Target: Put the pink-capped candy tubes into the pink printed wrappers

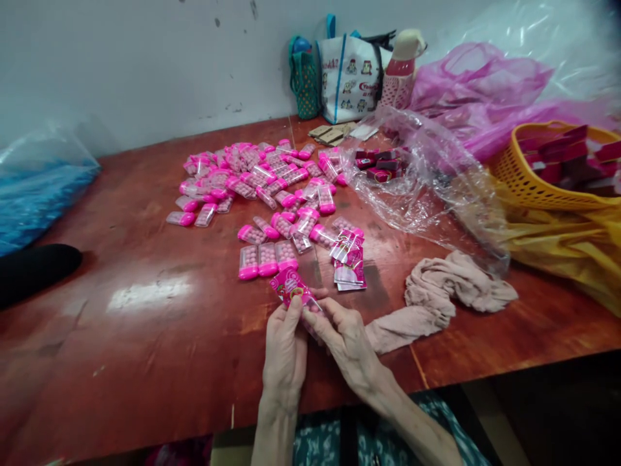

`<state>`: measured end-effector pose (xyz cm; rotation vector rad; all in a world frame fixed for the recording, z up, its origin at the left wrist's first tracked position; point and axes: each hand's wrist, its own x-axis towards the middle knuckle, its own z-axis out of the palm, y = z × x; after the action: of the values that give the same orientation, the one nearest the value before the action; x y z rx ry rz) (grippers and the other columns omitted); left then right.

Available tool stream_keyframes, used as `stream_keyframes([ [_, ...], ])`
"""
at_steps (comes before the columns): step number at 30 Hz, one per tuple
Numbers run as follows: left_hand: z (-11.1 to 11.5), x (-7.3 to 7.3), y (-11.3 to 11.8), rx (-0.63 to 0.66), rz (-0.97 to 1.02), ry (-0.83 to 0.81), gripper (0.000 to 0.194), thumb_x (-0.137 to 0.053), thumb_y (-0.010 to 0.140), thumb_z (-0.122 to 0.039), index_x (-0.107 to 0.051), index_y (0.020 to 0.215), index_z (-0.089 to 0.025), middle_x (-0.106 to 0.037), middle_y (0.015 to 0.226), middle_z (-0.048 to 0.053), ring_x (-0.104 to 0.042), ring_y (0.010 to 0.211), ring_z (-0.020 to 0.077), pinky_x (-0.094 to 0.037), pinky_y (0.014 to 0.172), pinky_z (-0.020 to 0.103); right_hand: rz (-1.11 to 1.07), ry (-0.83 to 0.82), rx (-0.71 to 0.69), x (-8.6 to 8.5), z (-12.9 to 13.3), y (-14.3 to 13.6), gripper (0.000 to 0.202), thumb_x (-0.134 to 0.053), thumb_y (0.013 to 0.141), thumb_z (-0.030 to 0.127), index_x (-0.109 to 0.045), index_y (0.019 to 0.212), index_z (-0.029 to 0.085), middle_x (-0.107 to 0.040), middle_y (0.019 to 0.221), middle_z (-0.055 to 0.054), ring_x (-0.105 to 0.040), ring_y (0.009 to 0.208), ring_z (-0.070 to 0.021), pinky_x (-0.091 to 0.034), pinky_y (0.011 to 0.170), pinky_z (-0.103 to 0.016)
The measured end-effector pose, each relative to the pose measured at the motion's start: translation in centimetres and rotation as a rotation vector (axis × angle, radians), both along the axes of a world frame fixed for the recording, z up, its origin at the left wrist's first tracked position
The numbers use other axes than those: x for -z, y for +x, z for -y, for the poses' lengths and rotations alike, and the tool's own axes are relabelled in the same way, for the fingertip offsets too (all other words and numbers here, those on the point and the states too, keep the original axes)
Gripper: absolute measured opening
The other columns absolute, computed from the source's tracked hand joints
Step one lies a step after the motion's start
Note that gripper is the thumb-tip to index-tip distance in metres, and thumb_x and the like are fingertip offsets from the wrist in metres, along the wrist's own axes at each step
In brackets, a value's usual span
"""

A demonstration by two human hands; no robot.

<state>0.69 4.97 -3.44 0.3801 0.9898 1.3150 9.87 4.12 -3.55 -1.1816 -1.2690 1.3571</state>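
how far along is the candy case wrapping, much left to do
Early, it seems. Looks done: a small stack of pink printed packets right of the hands. In hand: the left hand and right hand both grip one pink printed packet at the table's near edge. Left: three bare cases in a row and a large loose pile of pink-capped cases beyond.

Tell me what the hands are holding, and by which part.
Both hands, left and right, pinch one pink printed packet by its near lower end.
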Motion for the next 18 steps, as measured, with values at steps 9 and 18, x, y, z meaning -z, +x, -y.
stream_keyframes([
  [9, 0.11, 0.14, 0.04, 0.043, 0.097, -0.073, 0.022, -0.059, 0.077, -0.03, -0.067, 0.081, -0.01, -0.066, 0.065, 0.004, -0.058, 0.055, 0.0115, -0.049, 0.06, 0.024, -0.16, -0.086, -0.014, 0.29, -0.28, 0.27, 0.025, -0.051, 0.084, 0.04, -0.056, 0.083, 0.015, -0.047, 0.064, 0.003, -0.041, 0.05, -0.0062, -0.035, 0.044, -0.016],
  [18, 0.54, 0.0, -0.09, 0.132, 0.091, -0.146, 0.028, -0.052, 0.081, -0.036, -0.063, 0.083, -0.011, -0.05, 0.047, -0.004, -0.035, 0.031, 0.0046, -0.032, 0.027, 0.015, -0.194, -0.074, -0.075, 0.68, 0.07, -0.15, 0.032, -0.049, 0.085, 0.037, -0.056, 0.064, 0.015, -0.051, 0.052, 0.004, -0.047, 0.04, -0.0053, -0.035, 0.039, -0.016],
])
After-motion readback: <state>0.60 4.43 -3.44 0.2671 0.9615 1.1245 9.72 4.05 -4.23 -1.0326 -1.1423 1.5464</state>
